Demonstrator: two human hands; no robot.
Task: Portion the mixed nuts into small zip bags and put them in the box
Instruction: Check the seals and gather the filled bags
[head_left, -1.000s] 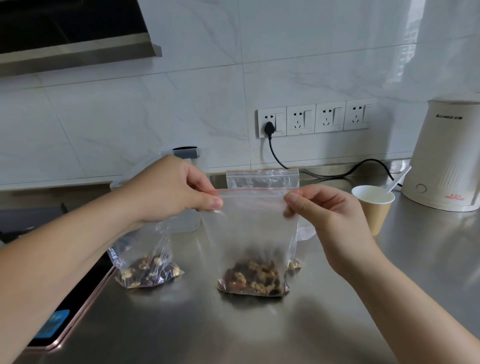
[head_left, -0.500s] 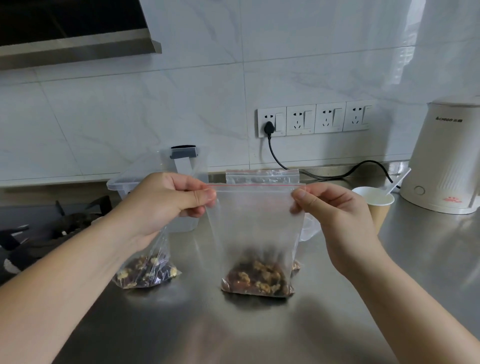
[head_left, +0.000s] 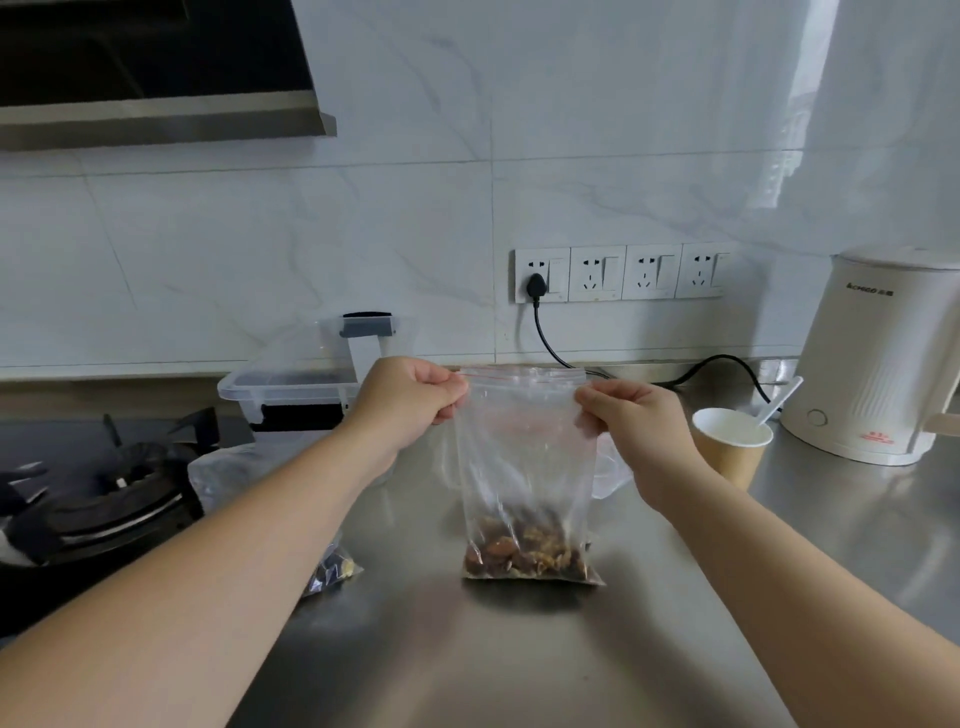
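A person's two hands hold a clear zip bag (head_left: 524, 467) upright at the middle of a steel counter (head_left: 519, 649), its bottom resting on the surface with mixed nuts (head_left: 522, 556) settled in the lower part. The left hand (head_left: 405, 397) has thumb and fingers pinched together on the bag's top left corner, just below the red zip line; the right hand (head_left: 631, 415) is clamped the same way on the top right corner, and the top edge runs taut between them. A second bag (head_left: 332, 569) with nuts lies on the counter to the left, mostly hidden under the left forearm. Behind the left hand stands a clear plastic box (head_left: 291, 382) with a grey latch, near the wall. To the right, a paper cup (head_left: 730, 449) with a white spoon (head_left: 779, 402) stands beside a white kettle (head_left: 883, 358). A gas burner (head_left: 104, 499) sits at the far left, and a black plug fills one of four wall sockets (head_left: 621, 273).
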